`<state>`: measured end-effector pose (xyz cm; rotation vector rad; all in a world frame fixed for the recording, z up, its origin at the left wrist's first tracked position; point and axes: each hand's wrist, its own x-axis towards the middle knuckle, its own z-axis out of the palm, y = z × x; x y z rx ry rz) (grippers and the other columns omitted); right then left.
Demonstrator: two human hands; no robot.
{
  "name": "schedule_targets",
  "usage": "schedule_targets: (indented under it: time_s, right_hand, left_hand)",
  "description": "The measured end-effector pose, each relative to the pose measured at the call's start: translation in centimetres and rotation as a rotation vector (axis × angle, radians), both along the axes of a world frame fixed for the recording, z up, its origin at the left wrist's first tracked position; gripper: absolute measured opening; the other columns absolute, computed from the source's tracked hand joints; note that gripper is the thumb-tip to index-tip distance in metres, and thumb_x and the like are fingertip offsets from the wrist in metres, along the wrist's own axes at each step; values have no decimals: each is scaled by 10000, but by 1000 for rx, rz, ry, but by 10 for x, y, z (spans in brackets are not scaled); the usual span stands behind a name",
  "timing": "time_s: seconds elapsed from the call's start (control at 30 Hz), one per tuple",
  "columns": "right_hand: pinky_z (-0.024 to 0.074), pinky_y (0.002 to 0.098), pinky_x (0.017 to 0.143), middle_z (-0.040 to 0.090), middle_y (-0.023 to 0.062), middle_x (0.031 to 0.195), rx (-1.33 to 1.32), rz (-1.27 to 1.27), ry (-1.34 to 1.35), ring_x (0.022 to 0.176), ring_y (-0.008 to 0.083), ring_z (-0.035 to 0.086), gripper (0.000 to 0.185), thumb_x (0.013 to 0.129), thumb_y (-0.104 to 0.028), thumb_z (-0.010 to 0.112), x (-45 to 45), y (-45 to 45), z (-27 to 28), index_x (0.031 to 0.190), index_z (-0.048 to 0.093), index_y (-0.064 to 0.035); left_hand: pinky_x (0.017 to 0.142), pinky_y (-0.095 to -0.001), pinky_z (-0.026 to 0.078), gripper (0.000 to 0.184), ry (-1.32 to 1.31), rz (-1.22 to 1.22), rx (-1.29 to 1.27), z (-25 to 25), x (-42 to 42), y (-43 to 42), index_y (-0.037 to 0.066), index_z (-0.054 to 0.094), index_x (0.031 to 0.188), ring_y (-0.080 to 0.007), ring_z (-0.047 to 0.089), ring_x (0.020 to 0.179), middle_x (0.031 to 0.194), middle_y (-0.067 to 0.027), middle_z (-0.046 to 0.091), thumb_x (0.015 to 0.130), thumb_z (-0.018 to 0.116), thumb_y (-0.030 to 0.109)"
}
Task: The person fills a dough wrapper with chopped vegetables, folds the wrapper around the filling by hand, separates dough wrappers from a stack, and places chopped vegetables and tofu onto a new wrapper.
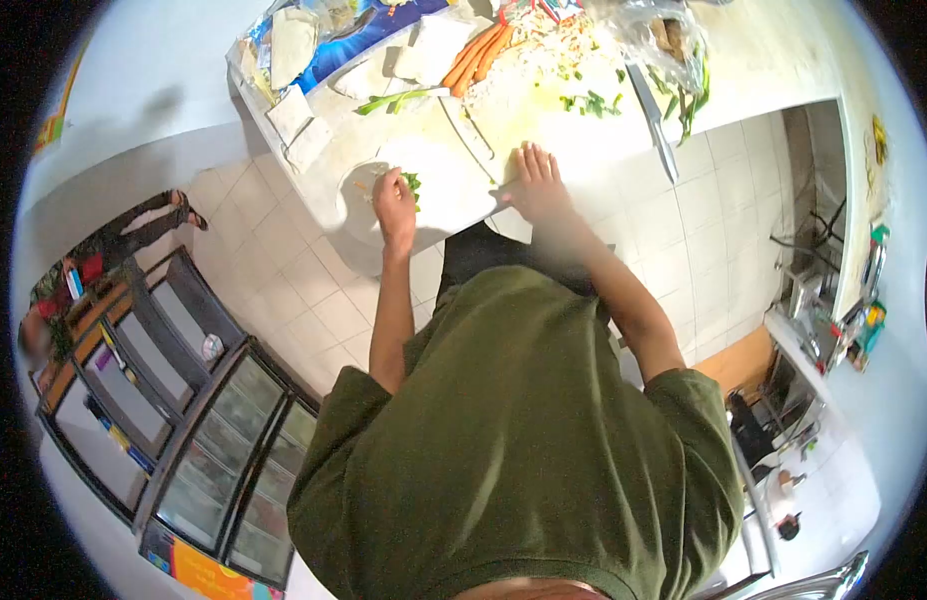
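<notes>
My left hand point(392, 208) is curled at the near left of the white worktop point(443, 205), its fingers closed against chopped greens point(413, 188) that show along its right side. Part of the greens is hidden behind the fingers. Under and beside this hand is a pale round plate point(355, 212) with small scraps on it. My right hand point(538, 185) rests on the worktop's near edge, fingers stretched out. By its thumb is a small dark piece, too small to name. A thin, long blade-like edge point(468, 132) lies on the worktop between the hands.
Carrots point(478, 58), shredded vegetables point(548, 45), a green onion stalk point(398, 100) and cut greens point(591, 103) lie farther back. A knife point(653, 125) juts over the right edge. A plastic bag point(663, 35) stands behind it. A glass-fronted cabinet point(228, 450) and a person point(113, 240) are at left.
</notes>
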<state>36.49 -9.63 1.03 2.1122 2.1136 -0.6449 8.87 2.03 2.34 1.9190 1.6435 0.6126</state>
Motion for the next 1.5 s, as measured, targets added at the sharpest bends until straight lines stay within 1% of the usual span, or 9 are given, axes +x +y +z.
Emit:
schedule_targets:
  time_s: [0.13, 0.3, 0.6, 0.9, 1.1, 1.13, 1.27, 1.4, 1.5]
  right_hand:
    - [131, 511, 1247, 183, 262, 1635, 104, 86, 88, 1533, 387, 148, 992, 953, -666, 462, 20, 23, -2, 1561, 183, 67]
    - [151, 521, 1240, 218, 263, 1624, 252, 142, 139, 1519, 390, 191, 1015, 924, -689, 496, 47, 85, -17, 1544, 231, 70]
    - [262, 475, 1212, 301, 342, 1545, 232, -126, 282, 1446, 457, 307, 719, 999, -331, 521, 80, 141, -12, 1505, 271, 115]
    - [381, 402, 1142, 483, 220, 1407, 249, 208, 4, 1347, 382, 436, 623, 811, -27, 625, 73, 161, -21, 1405, 454, 57]
    - [482, 414, 1027, 558, 159, 1280, 106, 303, 177, 1194, 364, 529, 499, 791, 10, 612, 93, 140, -10, 1286, 562, -33]
    - [539, 421, 912, 610, 132, 1238, 231, 270, 248, 1134, 357, 569, 513, 779, 66, 604, 97, 136, -13, 1274, 598, -69]
    - [541, 378, 849, 708, 165, 1032, 371, -85, 572, 948, 313, 677, 214, 875, -20, 627, 92, 129, -16, 1073, 708, -7]
    - [517, 257, 690, 730, 84, 817, 41, -623, 855, 727, 115, 647, 233, 900, -146, 683, 29, 114, 3, 1047, 728, 30]
    - [563, 276, 746, 721, 89, 908, -211, -783, 1385, 797, 141, 663, 223, 919, -97, 716, -43, 94, -17, 1086, 709, 51]
  left_hand:
    - [852, -368, 543, 170, 105, 119, -65, -10, -12, -5, 12, 698, 1062, -287, 670, 944, 1026, -163, 675, 909, 680, 85]
    - [906, -434, 495, 202, 303, 113, -106, 7, -2, -11, 54, 682, 1107, -315, 592, 1034, 1059, -118, 636, 942, 639, 162]
    - [906, -425, 506, 207, 348, 274, -100, 7, 4, -38, 75, 674, 1125, -297, 603, 1041, 1061, -101, 652, 939, 639, 160]
    - [871, -389, 519, 226, 249, 359, -140, 20, 6, -60, 68, 674, 1145, -254, 638, 960, 1034, -85, 658, 929, 637, 123]
    - [879, -403, 514, 226, 172, 357, -119, 15, -11, -61, 40, 665, 1139, -270, 637, 977, 1042, -107, 659, 944, 643, 152]
    - [883, -408, 511, 230, 164, 346, -110, 13, -15, -60, 35, 663, 1140, -279, 634, 986, 1044, -115, 659, 947, 642, 158]
    - [907, -426, 498, 237, 105, 293, -28, 11, -25, -57, 24, 660, 1140, -318, 620, 1015, 1052, -147, 651, 951, 639, 165]
    - [913, -434, 495, 250, 35, 286, -14, 6, -37, -58, 28, 650, 1152, -329, 612, 1016, 1047, -158, 639, 944, 640, 167]
    - [910, -434, 497, 251, 0, 287, -49, 6, -45, -60, 39, 649, 1159, -324, 612, 1012, 1053, -152, 640, 942, 640, 164]
